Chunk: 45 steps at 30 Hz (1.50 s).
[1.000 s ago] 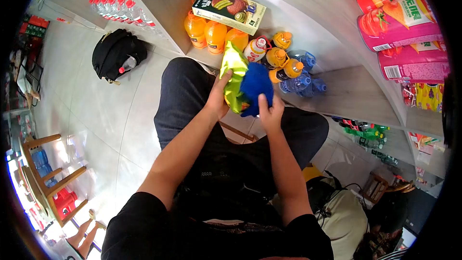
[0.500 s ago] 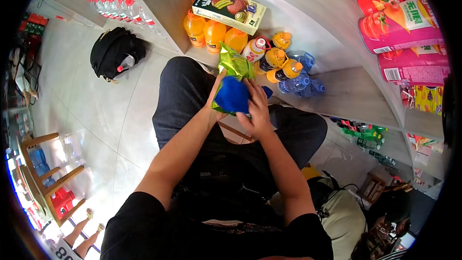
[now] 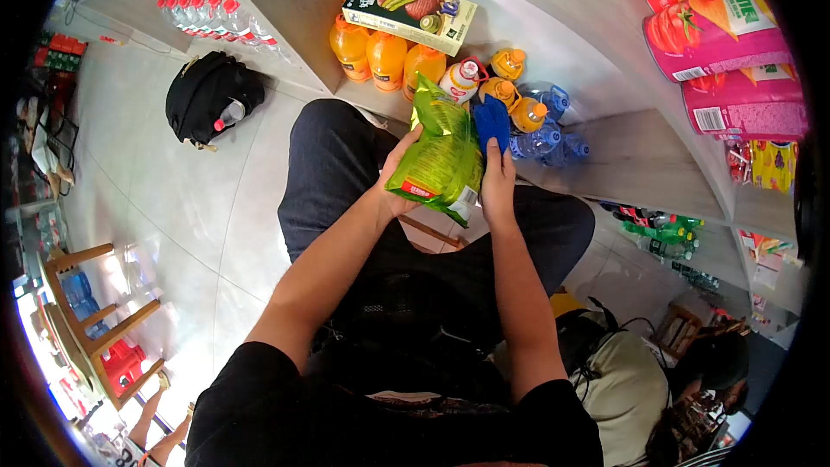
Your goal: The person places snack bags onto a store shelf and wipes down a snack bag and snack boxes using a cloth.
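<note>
A puffy green snack bag [image 3: 438, 151] is held over my lap, its printed back and barcode facing up. My left hand [image 3: 399, 175] grips the bag's left side, thumb on top. In my right hand [image 3: 498, 180] is a blue cloth [image 3: 492, 124], pinched between thumb and fingers and bunched against the bag's right edge. Just beyond the bag, a white bottle with a red handle [image 3: 459, 80] and orange juice bottles [image 3: 385, 60] stand on the low shelf.
A dark snack box [image 3: 410, 11] lies across the juice bottles. Blue-capped water bottles [image 3: 540, 140] stand right of them. Pink packages [image 3: 743, 108] fill the upper right shelf. A black backpack [image 3: 213, 99] sits on the floor at left, near a wooden stool [image 3: 104, 324]. Another person [image 3: 713, 372] is at lower right.
The blue cloth has moved off the bag's face to its right edge with my right hand. More of the green bag's printed side now shows.
</note>
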Tool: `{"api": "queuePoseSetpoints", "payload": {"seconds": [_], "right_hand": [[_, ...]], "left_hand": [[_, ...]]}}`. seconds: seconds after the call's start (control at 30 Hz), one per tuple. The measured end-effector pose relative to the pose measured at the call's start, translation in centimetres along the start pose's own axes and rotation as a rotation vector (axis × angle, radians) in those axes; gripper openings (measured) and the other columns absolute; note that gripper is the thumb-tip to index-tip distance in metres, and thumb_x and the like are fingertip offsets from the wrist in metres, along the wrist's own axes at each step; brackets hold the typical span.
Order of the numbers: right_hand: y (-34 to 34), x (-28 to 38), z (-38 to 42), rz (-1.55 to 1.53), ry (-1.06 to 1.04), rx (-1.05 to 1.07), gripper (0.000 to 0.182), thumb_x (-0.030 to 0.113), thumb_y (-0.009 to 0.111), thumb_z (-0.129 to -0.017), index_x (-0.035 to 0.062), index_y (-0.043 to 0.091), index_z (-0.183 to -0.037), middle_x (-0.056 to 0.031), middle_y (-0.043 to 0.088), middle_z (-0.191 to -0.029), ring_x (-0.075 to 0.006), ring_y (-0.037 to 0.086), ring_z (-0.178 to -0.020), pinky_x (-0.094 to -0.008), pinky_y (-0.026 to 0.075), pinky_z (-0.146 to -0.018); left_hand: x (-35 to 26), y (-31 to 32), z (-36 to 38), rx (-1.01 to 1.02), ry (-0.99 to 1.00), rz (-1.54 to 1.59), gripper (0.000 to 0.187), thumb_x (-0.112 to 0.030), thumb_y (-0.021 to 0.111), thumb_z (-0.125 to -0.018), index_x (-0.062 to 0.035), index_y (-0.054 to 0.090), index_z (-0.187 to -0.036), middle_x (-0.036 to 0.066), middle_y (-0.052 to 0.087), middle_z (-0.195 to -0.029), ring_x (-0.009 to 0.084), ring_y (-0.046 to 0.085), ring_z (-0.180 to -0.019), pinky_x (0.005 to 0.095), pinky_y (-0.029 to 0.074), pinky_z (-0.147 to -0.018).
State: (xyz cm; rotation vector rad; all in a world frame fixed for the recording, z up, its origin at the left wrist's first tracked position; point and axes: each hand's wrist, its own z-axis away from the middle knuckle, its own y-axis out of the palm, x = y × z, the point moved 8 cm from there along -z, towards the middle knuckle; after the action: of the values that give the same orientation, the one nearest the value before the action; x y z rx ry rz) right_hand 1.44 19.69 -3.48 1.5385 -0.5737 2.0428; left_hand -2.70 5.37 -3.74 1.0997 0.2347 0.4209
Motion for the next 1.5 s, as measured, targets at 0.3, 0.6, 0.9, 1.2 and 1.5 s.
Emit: {"api": "queuePoseSetpoints", "payload": {"seconds": [0.3, 0.6, 0.9, 1.2, 1.5], "right_hand": [[-1.8, 0.0, -1.2, -0.380, 0.116, -0.049, 0.029, 0.018, 0.058, -0.094, 0.0004, 0.056, -0.117, -0.0052, 0.061, -0.108, -0.0140, 0.057, -0.093, -0.0282, 0.046, -0.082], [-4.0, 2.4, -1.7, -0.077, -0.155, -0.161, 0.026, 0.015, 0.064, -0.091, -0.0001, 0.060, -0.112, -0.0022, 0.063, -0.098, -0.0098, 0.056, -0.085, -0.0247, 0.045, -0.077], [-4.7, 2.7, -1.7, -0.219, -0.102, -0.255, 0.025, 0.018, 0.060, -0.093, 0.0001, 0.058, -0.111, -0.0032, 0.062, -0.100, -0.0111, 0.056, -0.088, -0.0258, 0.045, -0.078], [-6.9, 2.2, -3.2, -0.286, -0.014, -0.385, 0.035, 0.030, 0.058, -0.094, 0.0035, 0.056, -0.115, -0.0032, 0.059, -0.093, -0.0142, 0.057, -0.078, -0.0303, 0.050, -0.066], [4.8, 16.1, -12.6, 0.481, -0.541, -0.105, 0.052, 0.044, 0.057, -0.090, -0.0001, 0.058, -0.117, -0.0211, 0.063, -0.111, -0.0357, 0.060, -0.103, -0.0378, 0.046, -0.087]], "left_hand": [[1.1, -1.1, -0.4, -0.050, -0.089, -0.231, 0.048, -0.035, 0.055, -0.094, -0.0025, 0.050, -0.129, 0.015, 0.060, -0.119, 0.0250, 0.061, -0.104, 0.0380, 0.049, -0.093], [-0.6, 1.8, 0.6, -0.068, 0.214, -1.028, 0.065, -0.032, 0.060, -0.092, 0.0002, 0.032, -0.141, 0.014, 0.051, -0.130, 0.0212, 0.050, -0.117, 0.0327, 0.040, -0.100], [-0.9, 1.6, 0.0, -0.056, 0.323, -1.138, 0.047, -0.014, 0.066, -0.088, 0.0012, 0.045, -0.127, 0.009, 0.060, -0.115, 0.0151, 0.057, -0.103, 0.0299, 0.046, -0.091], [-3.5, -1.6, 0.1, -0.343, 0.410, -0.664, 0.041, -0.020, 0.061, -0.091, 0.0008, 0.046, -0.124, 0.012, 0.062, -0.108, 0.0204, 0.063, -0.092, 0.0337, 0.054, -0.079], [-2.9, -2.2, -0.2, -0.332, 0.350, -0.622, 0.043, -0.024, 0.063, -0.091, -0.0014, 0.046, -0.124, 0.011, 0.061, -0.111, 0.0197, 0.062, -0.095, 0.0321, 0.052, -0.081]]}}
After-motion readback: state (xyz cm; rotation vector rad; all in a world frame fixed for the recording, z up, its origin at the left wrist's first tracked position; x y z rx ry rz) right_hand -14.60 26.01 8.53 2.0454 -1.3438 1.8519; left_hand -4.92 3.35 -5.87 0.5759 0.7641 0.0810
